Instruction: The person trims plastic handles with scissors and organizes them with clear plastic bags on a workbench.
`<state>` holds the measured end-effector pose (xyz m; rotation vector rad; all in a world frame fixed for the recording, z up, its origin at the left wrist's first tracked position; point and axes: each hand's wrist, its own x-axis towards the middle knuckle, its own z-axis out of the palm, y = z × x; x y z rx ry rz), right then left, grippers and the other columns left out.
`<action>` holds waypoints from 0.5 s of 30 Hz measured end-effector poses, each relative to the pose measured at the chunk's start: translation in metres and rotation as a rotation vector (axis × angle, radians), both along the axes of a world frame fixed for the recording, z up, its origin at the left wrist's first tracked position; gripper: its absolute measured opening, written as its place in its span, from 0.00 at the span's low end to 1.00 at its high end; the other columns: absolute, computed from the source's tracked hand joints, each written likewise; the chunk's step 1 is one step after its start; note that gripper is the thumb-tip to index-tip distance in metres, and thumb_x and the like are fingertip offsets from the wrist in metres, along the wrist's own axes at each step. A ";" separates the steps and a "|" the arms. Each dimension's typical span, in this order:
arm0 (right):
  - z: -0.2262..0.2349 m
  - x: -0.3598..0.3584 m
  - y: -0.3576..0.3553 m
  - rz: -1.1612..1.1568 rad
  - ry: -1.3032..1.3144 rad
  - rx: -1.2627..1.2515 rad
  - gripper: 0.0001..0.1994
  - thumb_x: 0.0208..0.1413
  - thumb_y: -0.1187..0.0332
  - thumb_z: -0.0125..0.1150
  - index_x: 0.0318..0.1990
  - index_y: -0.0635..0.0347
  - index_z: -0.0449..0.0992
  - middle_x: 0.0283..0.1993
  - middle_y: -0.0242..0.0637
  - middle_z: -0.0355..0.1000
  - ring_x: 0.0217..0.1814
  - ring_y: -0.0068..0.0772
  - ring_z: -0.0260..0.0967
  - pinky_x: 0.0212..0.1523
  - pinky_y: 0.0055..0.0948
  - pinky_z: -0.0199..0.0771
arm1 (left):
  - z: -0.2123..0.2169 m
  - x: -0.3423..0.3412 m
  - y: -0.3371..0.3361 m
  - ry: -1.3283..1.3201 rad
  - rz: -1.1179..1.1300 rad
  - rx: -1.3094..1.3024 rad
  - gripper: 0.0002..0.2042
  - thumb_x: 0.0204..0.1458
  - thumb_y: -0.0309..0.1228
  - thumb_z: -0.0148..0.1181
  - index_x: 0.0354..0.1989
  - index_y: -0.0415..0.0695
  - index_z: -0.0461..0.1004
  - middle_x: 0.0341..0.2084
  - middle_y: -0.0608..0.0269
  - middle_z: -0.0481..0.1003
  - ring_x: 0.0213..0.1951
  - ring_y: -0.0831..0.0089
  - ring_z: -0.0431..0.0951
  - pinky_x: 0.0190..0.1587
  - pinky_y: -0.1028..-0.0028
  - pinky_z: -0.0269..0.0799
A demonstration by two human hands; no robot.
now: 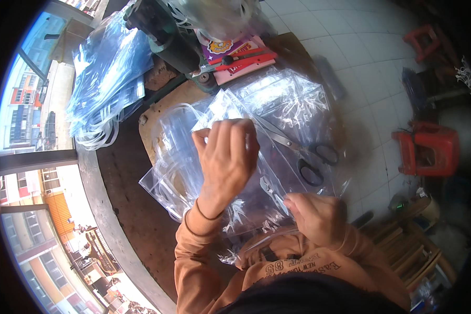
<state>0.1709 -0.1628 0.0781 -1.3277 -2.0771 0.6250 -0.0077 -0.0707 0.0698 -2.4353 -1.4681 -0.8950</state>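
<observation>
Clear plastic bags (277, 199) with thin handles lie crumpled and overlapping on the work table in front of me. My left hand (227, 157) is closed over the middle of this pile, its curled fingers gripping a sheet of clear plastic at the upper part. To the lower right, my right hand (319, 217) is closed in a pinch near the plastic's edge. What sits between its thumb and finger is too small to tell. Black-handled scissors (289, 142) rest on the plastic between and beyond my hands, with their handles toward the right.
A dark green machine (175, 49) stands at the far side. Beside it, a red-handled tool (248, 56) lies on a pink and purple package (240, 73). More clear bags (110, 68) are stacked at far left. Red stools (437, 149) stand on the tiled floor at right.
</observation>
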 end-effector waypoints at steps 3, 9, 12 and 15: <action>-0.006 -0.001 -0.007 -0.005 0.080 -0.025 0.04 0.47 0.76 0.60 0.31 0.63 0.71 0.23 0.39 0.71 0.22 0.35 0.71 0.20 0.28 0.69 | 0.015 -0.045 0.032 -0.047 0.233 0.253 0.10 0.40 0.19 0.59 0.31 0.44 0.67 0.25 0.66 0.69 0.29 0.70 0.70 0.34 0.72 0.55; -0.037 0.020 -0.015 -0.102 0.194 -0.153 0.04 0.49 0.74 0.60 0.31 0.64 0.72 0.22 0.41 0.72 0.22 0.39 0.72 0.20 0.28 0.69 | 0.084 -0.153 0.041 -0.031 0.774 0.598 0.06 0.50 0.28 0.59 0.34 0.43 0.70 0.29 0.66 0.75 0.32 0.71 0.76 0.35 0.72 0.69; -0.037 0.018 -0.011 -0.104 0.224 -0.186 0.04 0.50 0.73 0.59 0.31 0.64 0.72 0.23 0.42 0.72 0.23 0.39 0.72 0.22 0.29 0.68 | 0.099 -0.202 0.007 0.105 0.864 0.747 0.07 0.53 0.34 0.56 0.34 0.44 0.73 0.32 0.67 0.77 0.32 0.73 0.77 0.31 0.74 0.70; -0.043 0.018 -0.008 -0.114 0.233 -0.204 0.05 0.50 0.73 0.60 0.31 0.64 0.72 0.23 0.41 0.72 0.23 0.37 0.71 0.22 0.28 0.67 | 0.093 -0.230 -0.035 0.232 1.012 0.695 0.06 0.55 0.31 0.52 0.35 0.46 0.76 0.34 0.64 0.76 0.32 0.70 0.77 0.30 0.71 0.72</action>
